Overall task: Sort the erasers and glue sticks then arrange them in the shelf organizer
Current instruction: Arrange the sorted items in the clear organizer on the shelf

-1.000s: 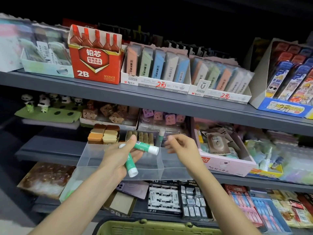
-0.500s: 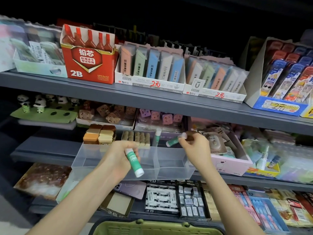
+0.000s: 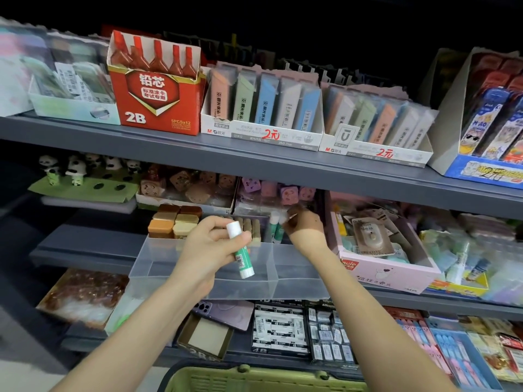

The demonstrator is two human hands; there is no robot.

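The middle shelf [image 3: 85, 247] carries a clear organizer [image 3: 294, 278] at the centre of the frame. Its back-left part is filled with brown and tan erasers [image 3: 175, 222].

The left hand [image 3: 210, 244], just left of centre, is clamped round 1 green glue stick [image 3: 240, 257]. The stick's long axis is tilted, with the white cap up and left by the fingertips and the base down and right over the organizer's front compartment.

The right hand [image 3: 304, 226] is above and right of it, at the organizer's back wall. Its fingers are curled and blurred, and I cannot tell whether they pinch anything.

The standing sticks [image 3: 276, 232], about 2, sit upright just left of that hand.

The coming move likely depends on this: the slot beside the standing sticks lies up and right of the held stick, behind it. The right hand is nearer to that slot, but the left hand has the stick, which needs righting to go in cap-up.
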